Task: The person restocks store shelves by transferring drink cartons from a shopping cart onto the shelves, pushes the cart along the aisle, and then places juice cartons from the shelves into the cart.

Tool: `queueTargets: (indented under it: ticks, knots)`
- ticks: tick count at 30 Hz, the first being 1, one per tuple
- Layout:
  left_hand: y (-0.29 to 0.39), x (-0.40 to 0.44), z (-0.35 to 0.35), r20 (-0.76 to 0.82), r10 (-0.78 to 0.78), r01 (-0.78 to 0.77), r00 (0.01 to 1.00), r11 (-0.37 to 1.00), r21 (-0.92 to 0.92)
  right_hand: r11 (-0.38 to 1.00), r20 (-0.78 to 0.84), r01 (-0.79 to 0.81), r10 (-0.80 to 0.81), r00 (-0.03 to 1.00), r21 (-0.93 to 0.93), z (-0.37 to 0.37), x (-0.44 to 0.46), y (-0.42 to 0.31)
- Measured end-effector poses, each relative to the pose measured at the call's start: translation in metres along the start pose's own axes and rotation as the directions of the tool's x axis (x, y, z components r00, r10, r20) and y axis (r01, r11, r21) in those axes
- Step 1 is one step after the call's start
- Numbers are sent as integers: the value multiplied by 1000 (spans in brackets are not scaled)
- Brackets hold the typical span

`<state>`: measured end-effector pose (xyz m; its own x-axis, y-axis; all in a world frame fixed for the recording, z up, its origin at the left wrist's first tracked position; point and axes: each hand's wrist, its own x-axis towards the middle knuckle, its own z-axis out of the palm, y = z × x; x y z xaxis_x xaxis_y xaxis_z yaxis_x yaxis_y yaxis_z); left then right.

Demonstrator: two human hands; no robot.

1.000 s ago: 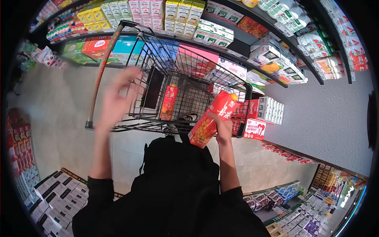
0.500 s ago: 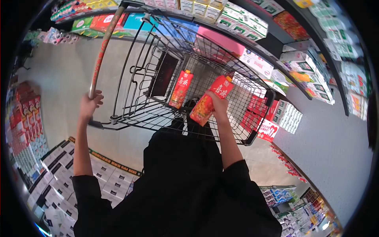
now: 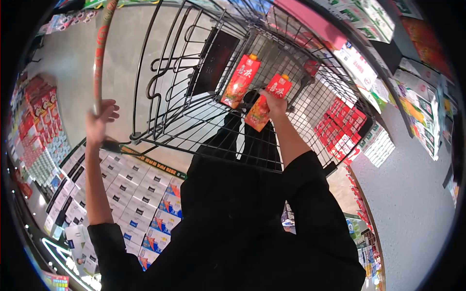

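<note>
My right hand [image 3: 275, 105] is closed around a red juice carton [image 3: 257, 115] with a yellow cap, held tilted inside the black wire shopping cart [image 3: 170, 127]. A matching red juice carton [image 3: 240, 81] stands leaning in the cart, to the left of the one I hold. My left hand [image 3: 98, 125] is on the near end of the cart's handle [image 3: 100, 53], its fingers loosely curled around the bar. The palm hides part of the handle. The lower part of the held carton shows below my right hand.
Stacked white boxes [image 3: 128, 182] stand close behind on the left, with red packs [image 3: 41, 102] at far left. Shelves of cartons [image 3: 417, 106] run along the right. Red boxes [image 3: 340, 123] show through the cart's wire end. A grey surface [image 3: 407, 194] lies at right.
My right hand has lowered the juice carton deeper into the cart, beside the other carton. The view has shifted, showing more of the white boxes. My left hand stays at the handle.
</note>
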<state>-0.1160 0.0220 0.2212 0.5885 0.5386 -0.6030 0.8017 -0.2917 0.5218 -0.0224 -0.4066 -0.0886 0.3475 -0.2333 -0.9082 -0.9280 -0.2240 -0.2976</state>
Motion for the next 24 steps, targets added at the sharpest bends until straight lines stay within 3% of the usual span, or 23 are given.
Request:
queueTargets:
  ticks: [2, 4, 5, 6, 9, 12, 13, 14, 16, 18, 19, 21, 22, 23, 24]
  knots:
    - [1, 0, 0, 0, -19, 19, 1000, 1000, 17, 995, -25, -100, 100, 995, -9, 8, -12, -15]
    - [-1, 0, -1, -15, -9, 9, 1000, 1000, 14, 989, -83, 144, -146, 986, -28, 23, 0, -15]
    - [-3, 1, -2, -17, -3, 3, 1000, 1000, 16, 999, -7, 7, -6, 1000, 42, 25, -2, -20]
    - [-4, 0, -3, -15, -14, 15, 1000, 1000, 26, 999, -1, -8, 8, 1000, 39, 29, 1, -16]
    - [-3, 1, -3, -16, -16, 16, 1000, 1000, 10, 903, 116, 320, -298, 947, -287, 35, 22, -17]
    - [0, 0, -1, -20, -5, 5, 1000, 1000, 18, 915, 89, 216, -197, 976, -342, 38, 48, 2]
    - [-1, 0, 0, -18, 0, 0, 1000, 1000, 6, 794, 130, 358, -340, 931, -492, 28, 33, -4]
    - [-1, 0, 0, -20, 17, -17, 1000, 1000, -11, 787, 119, 369, -360, 925, -494, 24, 30, 1]
    - [1, 1, 1, -23, 23, -23, 999, 1000, 7, 785, 133, 275, -242, 961, -556, 17, 28, 10]
    - [1, 1, 3, -37, 59, -59, 998, 998, 2, 905, 343, 260, -139, 929, -338, -5, -21, 1]
    - [-1, 2, 2, -44, 63, -62, 997, 998, 4, 796, 286, 270, -127, 950, -543, -7, -10, 17]
    - [-9, 9, 3, -61, 89, -88, 994, 996, 17, 896, 264, 231, -135, 955, -379, -21, -22, 40]
    - [-12, 12, 2, -76, 107, -104, 991, 994, 33, 875, 267, 269, -169, 949, -402, -34, -44, 37]
    - [-11, 12, 4, -81, 120, -117, 989, 992, 46, 917, 274, 342, -282, 919, -204, -44, -33, 64]
    - [-9, 11, 4, -89, 134, -129, 987, 990, 60, 897, 236, 353, -294, 926, -267, -54, -53, 61]
